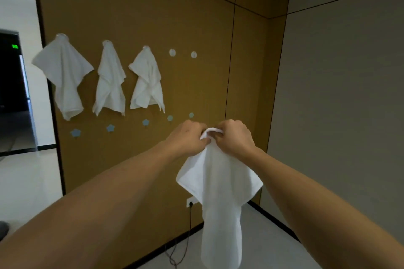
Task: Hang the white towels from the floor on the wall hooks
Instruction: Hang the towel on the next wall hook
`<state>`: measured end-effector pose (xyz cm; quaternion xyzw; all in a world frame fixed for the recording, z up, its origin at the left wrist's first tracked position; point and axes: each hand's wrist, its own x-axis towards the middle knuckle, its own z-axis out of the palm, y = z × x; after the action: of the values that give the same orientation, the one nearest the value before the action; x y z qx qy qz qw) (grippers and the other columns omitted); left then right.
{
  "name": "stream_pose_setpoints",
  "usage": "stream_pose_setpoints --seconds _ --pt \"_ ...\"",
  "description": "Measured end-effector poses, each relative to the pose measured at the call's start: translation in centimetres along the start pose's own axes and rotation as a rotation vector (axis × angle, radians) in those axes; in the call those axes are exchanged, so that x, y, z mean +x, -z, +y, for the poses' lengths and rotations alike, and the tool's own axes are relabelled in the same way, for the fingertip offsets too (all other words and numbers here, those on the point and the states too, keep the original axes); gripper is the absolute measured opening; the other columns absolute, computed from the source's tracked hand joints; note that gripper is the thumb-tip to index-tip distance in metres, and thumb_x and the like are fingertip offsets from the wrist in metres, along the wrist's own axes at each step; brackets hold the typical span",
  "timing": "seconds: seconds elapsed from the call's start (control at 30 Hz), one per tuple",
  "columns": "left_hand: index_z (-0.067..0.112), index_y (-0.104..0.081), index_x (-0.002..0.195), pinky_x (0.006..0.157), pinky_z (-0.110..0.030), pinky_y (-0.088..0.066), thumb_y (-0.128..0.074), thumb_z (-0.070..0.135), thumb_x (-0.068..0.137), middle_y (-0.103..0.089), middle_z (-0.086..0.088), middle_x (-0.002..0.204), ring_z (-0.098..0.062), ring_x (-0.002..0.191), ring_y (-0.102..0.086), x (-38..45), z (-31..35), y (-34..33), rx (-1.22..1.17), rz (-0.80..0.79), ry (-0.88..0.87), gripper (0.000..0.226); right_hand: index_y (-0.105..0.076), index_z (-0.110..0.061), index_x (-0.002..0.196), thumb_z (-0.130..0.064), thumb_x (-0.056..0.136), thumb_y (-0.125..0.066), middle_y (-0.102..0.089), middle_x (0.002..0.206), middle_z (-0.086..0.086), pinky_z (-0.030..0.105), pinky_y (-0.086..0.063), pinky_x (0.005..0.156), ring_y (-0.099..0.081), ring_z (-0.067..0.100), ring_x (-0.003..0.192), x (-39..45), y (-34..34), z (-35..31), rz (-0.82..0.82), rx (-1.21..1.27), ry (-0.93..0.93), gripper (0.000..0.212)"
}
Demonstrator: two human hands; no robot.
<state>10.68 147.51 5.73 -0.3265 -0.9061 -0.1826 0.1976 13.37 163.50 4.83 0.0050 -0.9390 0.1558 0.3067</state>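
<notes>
Up on the brown wall panel (pixel 135 11), three clear hooks each carry a white towel: the left towel (pixel 64 76) at about ten o'clock from the hands, the middle towel (pixel 110 81) beside it, the third towel (pixel 147 81) nearest. Two bare round hooks follow to the right, one (pixel 172 52) at twelve o'clock above the left hand (pixel 189 137) and the other (pixel 194 54) just beyond it. Below runs a row of pale blue star-shaped hooks (pixel 110 128), none holding anything.

Each loaded hook is mostly covered by the cloth bunched over it. The held towel (pixel 220 199) is blurred at its lower end, and its bottom edge is hard to make out. A dark cable (pixel 190 220) drops from a wall socket (pixel 190 201) at six o'clock, partly behind the cloth.

Both hands meet in front of the wall, fingers curled tight. The left hand and the right hand (pixel 235 137) pinch the gathered top of the held towel between them, a small white loop (pixel 211 131) arching between the knuckles. The rest hangs free below, clear of the floor (pixel 262 236).
</notes>
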Motion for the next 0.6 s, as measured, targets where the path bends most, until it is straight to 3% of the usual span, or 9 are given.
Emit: stream_pose_setpoints --seconds 0.13,0.27,0.43,0.6 --pt "0.021 -0.067 0.078 0.055 -0.033 -0.043 -0.053 0.035 0.091 -0.062 0.001 0.069 -0.020 0.067 -0.058 8.5 -4.0 -3.0 -0.032 0.096 0.001 0.023 -0.070 -0.030 0.077 -0.039 0.088 -0.062 -0.063 0.068 -0.009 0.037 -0.056 0.060 -0.060 0.014 0.064 8.4 -3.3 3.2 -0.022 0.007 0.051 0.016" --pt "0.026 -0.054 0.060 0.048 -0.028 -0.030 -0.056 0.025 0.091 -0.054 0.007 0.061 -0.015 0.061 -0.052 17.6 -8.7 -4.5 -0.118 0.177 0.053 0.031 -0.066 -0.023 0.068 -0.041 0.090 -0.059 -0.058 0.060 -0.006 0.030 -0.036 0.048 -0.055 0.018 0.059 17.2 -6.1 5.5 0.010 0.051 0.082 0.029" --pt "0.022 -0.050 0.063 0.049 -0.027 -0.029 -0.055 0.022 0.094 -0.052 0.006 0.061 -0.010 0.058 -0.051 27.3 -14.2 -6.1 -0.254 0.326 0.172 0.031 -0.055 -0.020 0.065 -0.041 0.095 -0.055 -0.053 0.059 -0.001 0.036 -0.041 0.054 -0.052 0.020 0.058 26.9 -9.9 8.2 0.032 0.141 0.084 0.037" --pt "0.024 -0.050 0.072 0.049 -0.027 -0.034 -0.050 0.019 0.097 -0.056 0.002 0.069 -0.011 0.062 -0.054 34.7 -19.4 -8.6 -0.208 0.391 0.183 0.025 -0.054 -0.023 0.067 -0.043 0.095 -0.053 -0.057 0.064 -0.001 0.031 -0.039 0.052 -0.055 0.019 0.061 35.7 -14.5 11.3 0.006 0.181 0.133 0.035"
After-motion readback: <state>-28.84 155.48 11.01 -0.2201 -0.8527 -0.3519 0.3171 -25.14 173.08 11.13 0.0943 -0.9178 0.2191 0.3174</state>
